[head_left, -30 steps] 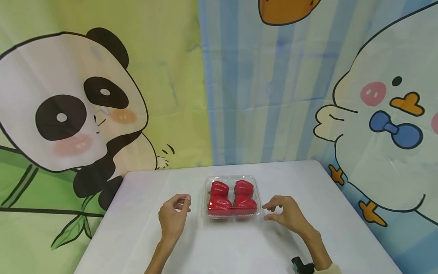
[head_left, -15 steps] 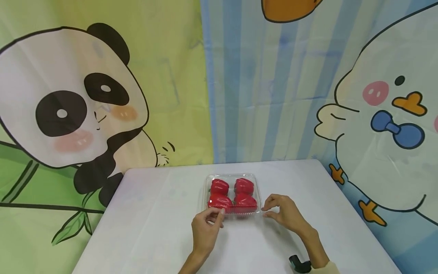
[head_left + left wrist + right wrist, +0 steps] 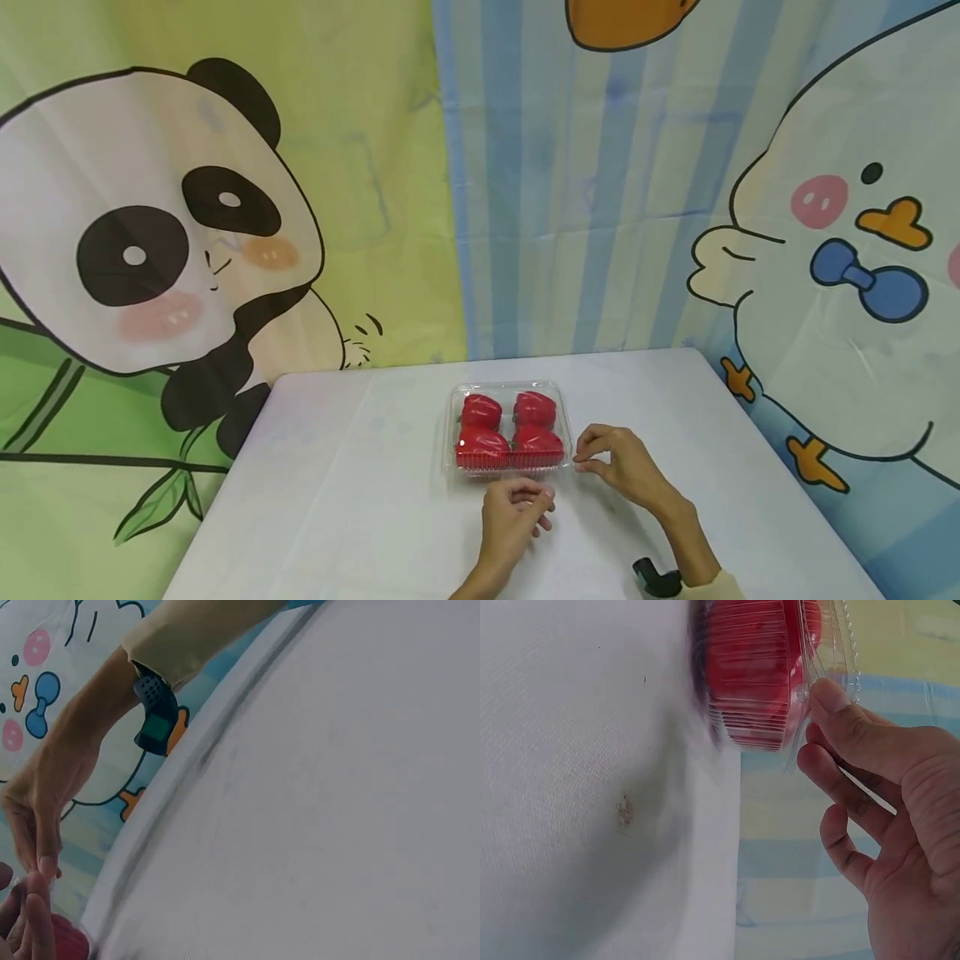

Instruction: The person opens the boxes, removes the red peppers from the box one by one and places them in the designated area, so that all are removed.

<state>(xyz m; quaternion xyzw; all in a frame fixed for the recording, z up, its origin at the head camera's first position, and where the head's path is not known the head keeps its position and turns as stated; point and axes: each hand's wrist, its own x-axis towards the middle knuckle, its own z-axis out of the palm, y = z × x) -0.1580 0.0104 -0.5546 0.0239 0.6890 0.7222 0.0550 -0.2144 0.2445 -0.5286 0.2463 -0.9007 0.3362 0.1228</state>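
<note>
A clear plastic clamshell container [image 3: 508, 387] with several red bell peppers [image 3: 482, 447] inside stands on the white table, its lid down. My right hand [image 3: 626, 467] is at its front right corner. There, thumb and index finger pinch the corner's clear rim, as the right wrist view shows of the hand [image 3: 900, 780] and container [image 3: 795, 645]. My left hand [image 3: 513, 521] is just in front of the container's front side, fingers loosely bent and nothing visible in them. In the left wrist view, the left fingertips [image 3: 36, 907] appear close below the right hand [image 3: 45, 802].
The white tabletop [image 3: 360, 467] spreads around the container. Behind it hang a yellow-green panda backdrop [image 3: 375, 208] and a blue striped one [image 3: 562, 208]. A dark device [image 3: 656, 577] sits at the right wrist, by a beige sleeve [image 3: 716, 587].
My left hand has moved right, from left of the container, past its front left corner, to the front right part. The right hand and container have stayed put.
</note>
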